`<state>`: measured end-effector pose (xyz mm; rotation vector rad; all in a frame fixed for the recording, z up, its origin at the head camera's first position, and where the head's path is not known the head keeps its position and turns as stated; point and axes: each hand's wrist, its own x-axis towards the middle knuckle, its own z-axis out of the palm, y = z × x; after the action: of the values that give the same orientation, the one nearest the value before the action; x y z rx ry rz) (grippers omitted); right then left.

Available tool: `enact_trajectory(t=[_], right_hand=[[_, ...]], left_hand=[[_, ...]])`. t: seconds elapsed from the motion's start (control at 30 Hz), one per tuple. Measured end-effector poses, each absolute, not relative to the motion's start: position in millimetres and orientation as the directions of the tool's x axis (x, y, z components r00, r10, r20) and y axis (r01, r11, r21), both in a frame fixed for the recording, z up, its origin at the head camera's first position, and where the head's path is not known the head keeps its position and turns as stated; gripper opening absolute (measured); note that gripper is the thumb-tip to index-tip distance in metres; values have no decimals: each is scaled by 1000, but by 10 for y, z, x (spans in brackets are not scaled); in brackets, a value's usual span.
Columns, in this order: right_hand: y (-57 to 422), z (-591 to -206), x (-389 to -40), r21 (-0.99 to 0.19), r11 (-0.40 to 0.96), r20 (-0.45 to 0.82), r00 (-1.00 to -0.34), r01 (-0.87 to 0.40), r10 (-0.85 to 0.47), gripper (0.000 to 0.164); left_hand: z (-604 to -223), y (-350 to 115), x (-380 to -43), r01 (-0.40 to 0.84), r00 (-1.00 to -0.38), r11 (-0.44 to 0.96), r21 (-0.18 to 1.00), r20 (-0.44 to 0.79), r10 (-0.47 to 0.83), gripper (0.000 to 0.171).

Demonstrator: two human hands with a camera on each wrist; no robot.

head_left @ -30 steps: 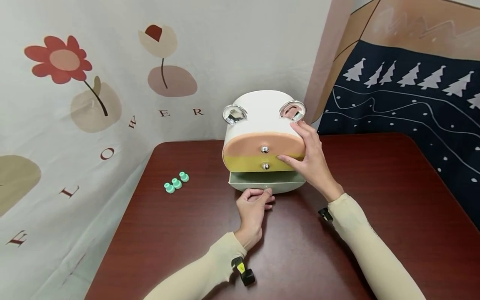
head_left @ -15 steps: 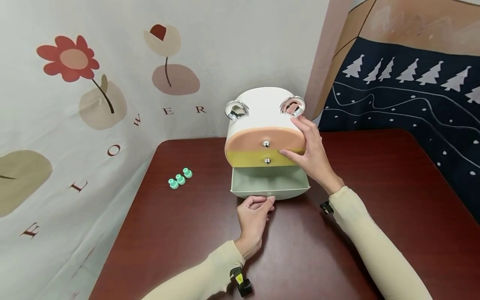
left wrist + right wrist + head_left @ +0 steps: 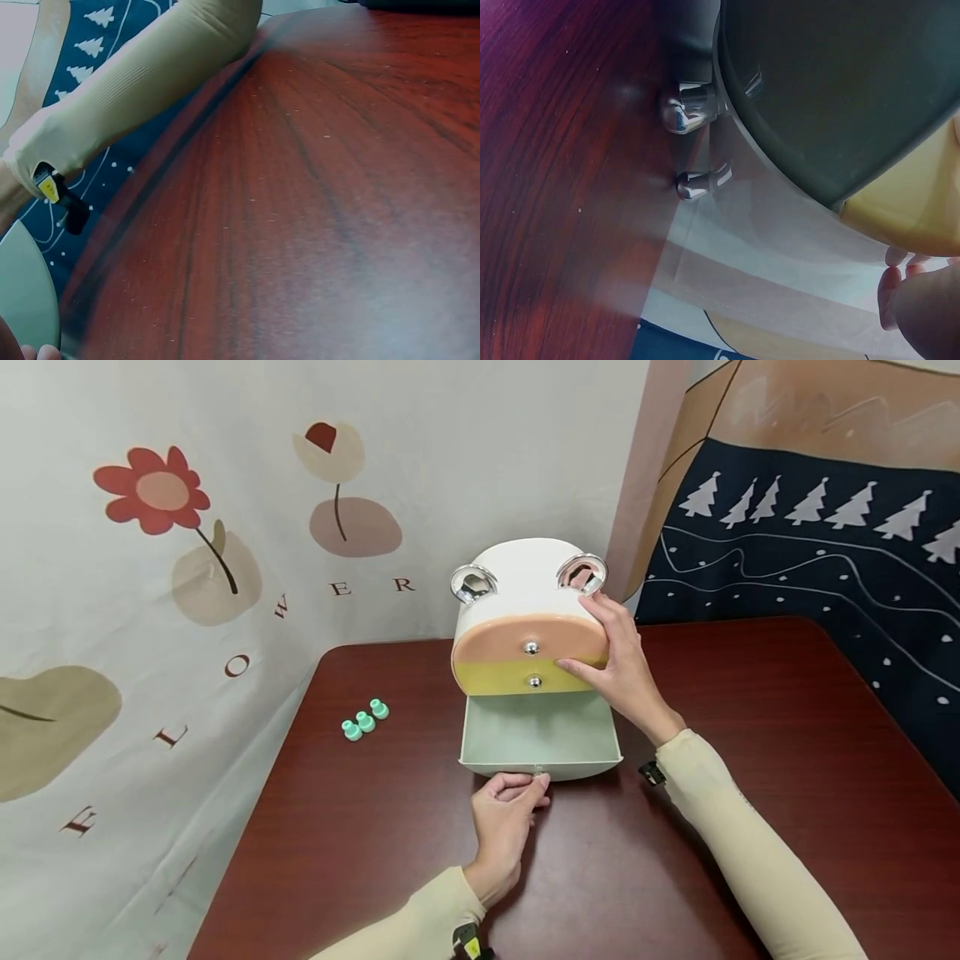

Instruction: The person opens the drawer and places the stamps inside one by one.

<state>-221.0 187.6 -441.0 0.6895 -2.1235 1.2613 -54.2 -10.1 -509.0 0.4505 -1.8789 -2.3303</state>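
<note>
A small rounded desktop drawer cabinet (image 3: 525, 572) stands on the table, white with two silver ear-like discs on top. Its peach upper drawer (image 3: 491, 643) and yellow middle drawer (image 3: 487, 678) are closed, each with a silver knob. The pale green bottom drawer (image 3: 538, 731) is pulled far out, its inside bare. My left hand (image 3: 498, 831) pinches the knob at the middle of that drawer's front. My right hand (image 3: 626, 664) grips the cabinet's right side, thumb on the yellow front, fingers on the white shell. Silver feet (image 3: 691, 109) show in the right wrist view.
Three mint-green peg-like pieces (image 3: 365, 721) stand in a row on the dark red table (image 3: 390, 827), left of the cabinet. Close behind the cabinet hangs a white flower-print cloth (image 3: 450, 468). A navy cloth with white trees (image 3: 810, 552) hangs at the right.
My left hand has drawn the green drawer out toward me, from slightly open to far out. The right hand keeps its grip on the cabinet. The head view has shifted slightly.
</note>
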Motion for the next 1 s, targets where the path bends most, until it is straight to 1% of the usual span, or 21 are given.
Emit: enact_trajectory(t=[0.2,0.4,0.53,0.63,0.7,1.0], right_hand=[[1885,-4398,-2222,-602,418,696,-703,-681,-143,97],[1883,-4407,-2220,-598,420,699,-701,-683,-145,97],[1888,-4415,-2224,-591,424,704,-696,-686,-145,97],[1894,-4421,-2226,-591,425,704,-696,-686,-145,97],[1897,-4421,-2219,-591,426,703,-697,-685,-145,97],[1881,-4424,-2208,-600,416,699,-701,-683,-143,96]], left_hand=[[-5093,-79,-499,-112,-948,-198,974,-165,-274,19],[-5107,-122,-463,-86,-960,-189,978,-132,-245,19],[-5123,-195,-445,-41,-968,-157,987,-78,-238,11],[-5117,-292,-444,-18,-960,-117,993,-50,-275,3],[-5105,-381,-446,-13,-950,-114,993,-48,-308,6],[-5075,-889,-537,6,-896,-188,982,-78,-437,12]])
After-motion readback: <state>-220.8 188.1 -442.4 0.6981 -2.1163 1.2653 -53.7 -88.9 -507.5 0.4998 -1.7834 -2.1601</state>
